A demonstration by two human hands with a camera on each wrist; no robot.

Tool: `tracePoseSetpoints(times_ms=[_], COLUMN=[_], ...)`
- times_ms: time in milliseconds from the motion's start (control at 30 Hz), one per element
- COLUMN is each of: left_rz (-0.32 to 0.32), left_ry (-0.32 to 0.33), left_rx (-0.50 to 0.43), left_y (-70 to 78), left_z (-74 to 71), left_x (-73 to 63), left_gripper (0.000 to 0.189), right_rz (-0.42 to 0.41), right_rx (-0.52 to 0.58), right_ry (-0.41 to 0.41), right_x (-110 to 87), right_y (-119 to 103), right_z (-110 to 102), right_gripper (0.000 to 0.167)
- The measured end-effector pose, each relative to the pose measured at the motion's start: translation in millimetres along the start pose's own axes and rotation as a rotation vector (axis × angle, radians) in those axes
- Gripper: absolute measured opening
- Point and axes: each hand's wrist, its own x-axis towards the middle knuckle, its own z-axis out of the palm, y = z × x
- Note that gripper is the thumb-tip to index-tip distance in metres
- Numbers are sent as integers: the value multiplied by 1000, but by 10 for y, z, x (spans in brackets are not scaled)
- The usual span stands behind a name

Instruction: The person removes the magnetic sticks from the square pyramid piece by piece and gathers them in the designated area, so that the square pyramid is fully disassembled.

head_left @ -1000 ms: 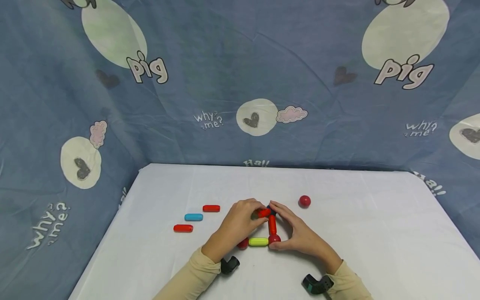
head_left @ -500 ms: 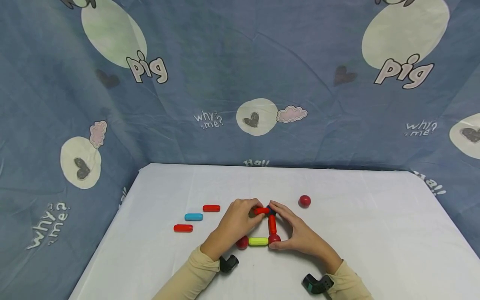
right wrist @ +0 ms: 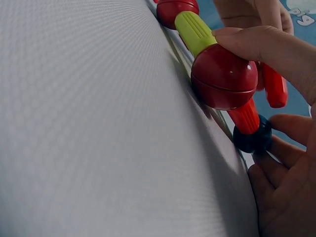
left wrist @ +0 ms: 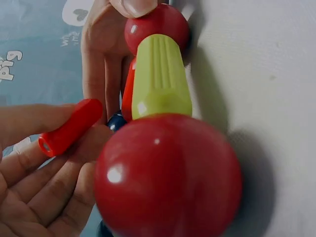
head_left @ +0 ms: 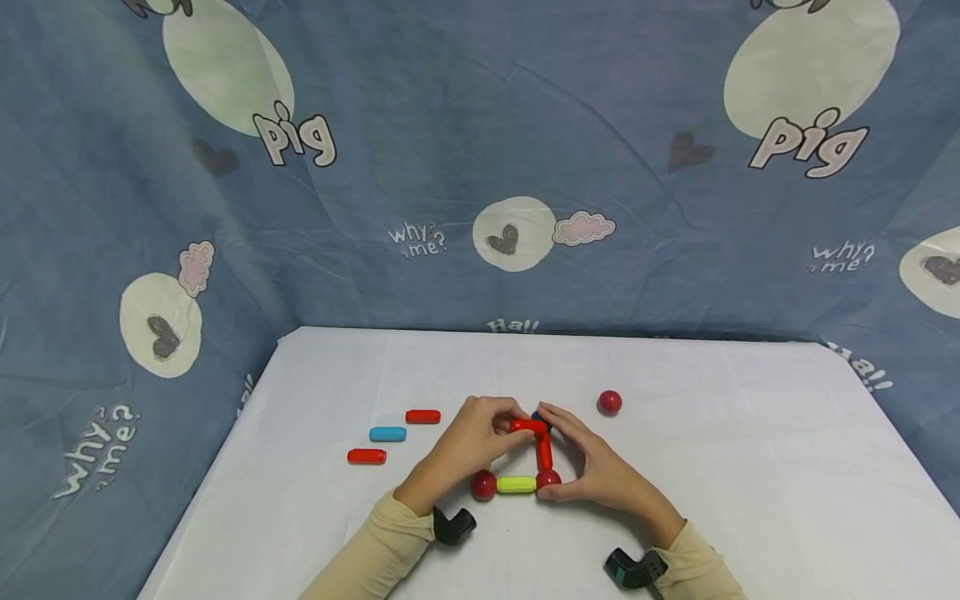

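In the head view my left hand (head_left: 476,437) pinches a short red rod (head_left: 528,426) between thumb and fingers. The rod's right end overlaps a dark blue ball (right wrist: 253,136). My right hand (head_left: 603,471) grips a ball-and-rod toy frame, thumb on a red ball (head_left: 548,480) and fingertips at the blue ball. Between those two balls runs another red rod (head_left: 544,452). From the same red ball a yellow-green rod (head_left: 516,484) leads left to a second red ball (head_left: 483,485), which looms large in the left wrist view. The held rod's hollow end (left wrist: 45,144) faces that camera.
Loose on the white table (head_left: 750,467) to the left lie a red rod (head_left: 423,417), a blue rod (head_left: 387,434) and another red rod (head_left: 366,457). A lone red ball (head_left: 609,403) sits behind the right hand. Patterned blue cloth (head_left: 637,275) hangs behind.
The left hand has drawn slightly left and turned the pinched red rod, whose end now overlaps the blue ball. The left red ball shows more fully. The right hand stays in place.
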Motion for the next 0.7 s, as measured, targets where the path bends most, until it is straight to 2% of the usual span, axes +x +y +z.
tracePoseSetpoints(times_ms=[100, 367, 533, 700], left_rz=[-11, -50, -43, -35], left_ry=[-18, -3, 29, 90], left_rx=[-37, -76, -22, 56], left_y=[21, 28, 10, -18], left_z=[-22, -68, -145, -227], left_x=[-7, -6, -27, -72], left_gripper=[10, 13, 13, 18], right_rz=[-3, 1, 0, 6], right_rx=[3, 9, 8, 11], right_ry=[-1, -2, -5, -13], right_x=[2, 9, 12, 14], right_y=[-4, -2, -2, -7], right_z=[0, 2, 5, 2], right_gripper=[104, 103, 104, 103])
